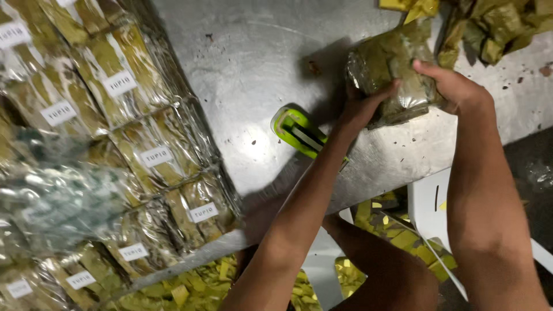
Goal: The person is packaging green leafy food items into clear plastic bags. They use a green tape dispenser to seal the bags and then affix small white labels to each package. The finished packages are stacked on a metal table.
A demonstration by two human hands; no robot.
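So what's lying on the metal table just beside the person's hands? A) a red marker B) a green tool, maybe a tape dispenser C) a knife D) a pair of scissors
B: a bright green tool lies on the metal table just left of the left hand, while both it and the right hand hold a clear bag of leaf-wrapped items.

At upper right of the frame, the left hand (363, 106) and right hand (452, 86) grip a clear plastic bag of leaf-wrapped parcels (391, 72) on the metal table (242, 52). A green tape dispenser (296, 131) lies just left of them. Labelled packs (144, 150) fill the left side.
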